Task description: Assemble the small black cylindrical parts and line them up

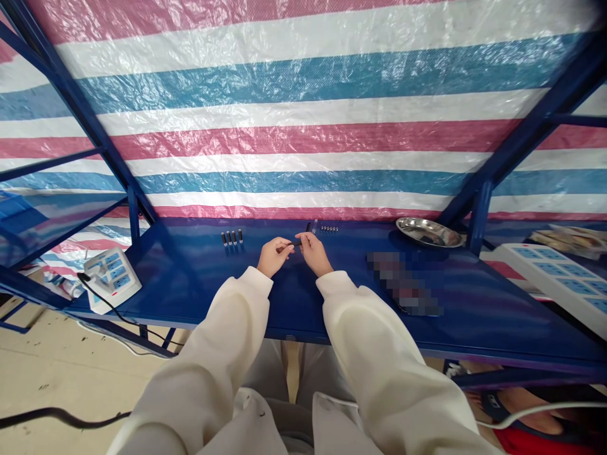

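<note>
My left hand (275, 256) and my right hand (314, 254) meet over the middle of the table, both with fingers pinched. Between them is a thin black stick-like piece (296, 242); the right fingers close round one end and the left fingertips are at the other. Its exact kind is too small to make out. Just beyond my right hand lie a short black piece (308, 226) and a clear slim tube (315, 225). A row of small silvery parts (329, 229) sits to their right. Several short black cylinders with silver ends (232, 237) are lined up left of my hands.
The blue table (190, 278) carries a shiny metal dish (429, 232) at the back right and a blurred-out item (403, 283) before it. White power strips (110, 280) stand at either side, the left with a black cable. Blue frame bars and a striped sheet (303, 139) rise behind.
</note>
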The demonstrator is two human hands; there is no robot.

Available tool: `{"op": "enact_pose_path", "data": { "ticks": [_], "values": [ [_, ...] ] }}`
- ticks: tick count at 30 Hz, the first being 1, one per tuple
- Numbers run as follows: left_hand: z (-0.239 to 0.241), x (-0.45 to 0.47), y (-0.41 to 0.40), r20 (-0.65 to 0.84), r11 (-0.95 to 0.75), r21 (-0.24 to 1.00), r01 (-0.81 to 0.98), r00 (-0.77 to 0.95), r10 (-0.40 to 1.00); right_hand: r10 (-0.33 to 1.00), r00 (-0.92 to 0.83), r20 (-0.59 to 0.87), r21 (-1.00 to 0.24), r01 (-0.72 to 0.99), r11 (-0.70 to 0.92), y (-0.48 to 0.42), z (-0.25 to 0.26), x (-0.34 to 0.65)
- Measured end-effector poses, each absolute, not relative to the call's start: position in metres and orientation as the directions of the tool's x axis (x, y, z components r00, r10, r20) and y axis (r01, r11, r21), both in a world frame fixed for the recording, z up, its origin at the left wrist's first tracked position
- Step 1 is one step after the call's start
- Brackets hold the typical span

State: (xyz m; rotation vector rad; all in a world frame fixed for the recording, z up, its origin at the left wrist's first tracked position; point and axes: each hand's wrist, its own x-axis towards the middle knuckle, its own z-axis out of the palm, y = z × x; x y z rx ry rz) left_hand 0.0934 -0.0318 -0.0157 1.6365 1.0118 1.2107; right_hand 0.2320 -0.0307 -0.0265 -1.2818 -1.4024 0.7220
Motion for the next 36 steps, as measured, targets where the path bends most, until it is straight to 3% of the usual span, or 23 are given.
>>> {"op": "enact_pose_path", "data": {
  "ticks": [6, 10, 14, 17, 22, 26, 30, 36],
  "values": [
    [-0.014, 0.094, -0.039, 0.437, -0.462, 0.789, 0.406, 0.157, 0.886, 0.991, 0.071, 0.118, -0.986, -0.113, 0.125, -0.028, -0.026, 0.230],
    [-0.014, 0.094, -0.038, 0.451, -0.486, 0.751, 0.446, 0.190, 0.872, 0.998, 0.036, 0.045, -0.972, -0.227, 0.052, -0.030, -0.023, 0.231],
    [-0.005, 0.093, -0.034, 0.475, -0.547, 0.643, 0.535, 0.282, 0.834, 0.997, 0.081, 0.005, -0.982, -0.187, 0.020, -0.030, -0.022, 0.231],
    [0.016, 0.088, -0.031, 0.461, -0.628, 0.464, 0.624, 0.436, 0.773, 0.997, 0.074, 0.016, -0.989, -0.146, 0.027, -0.031, -0.022, 0.230],
    [0.068, 0.064, -0.009, 0.353, -0.726, 0.142, 0.672, 0.651, 0.672, 0.993, -0.037, 0.111, -0.994, -0.016, 0.111, -0.031, -0.025, 0.226],
    [0.092, 0.035, 0.018, 0.177, -0.635, -0.047, 0.771, 0.632, 0.754, 0.984, 0.011, 0.178, -0.978, 0.115, 0.175, -0.028, -0.030, 0.228],
    [0.091, 0.015, 0.036, 0.050, -0.552, -0.137, 0.823, 0.562, 0.826, 0.976, 0.023, 0.218, -0.956, 0.206, 0.208, -0.027, -0.033, 0.231],
    [0.078, 0.008, 0.039, 0.027, -0.518, -0.171, 0.838, 0.529, 0.848, 0.969, -0.034, 0.246, -0.919, 0.308, 0.244, -0.029, -0.033, 0.230]
  ]
}}
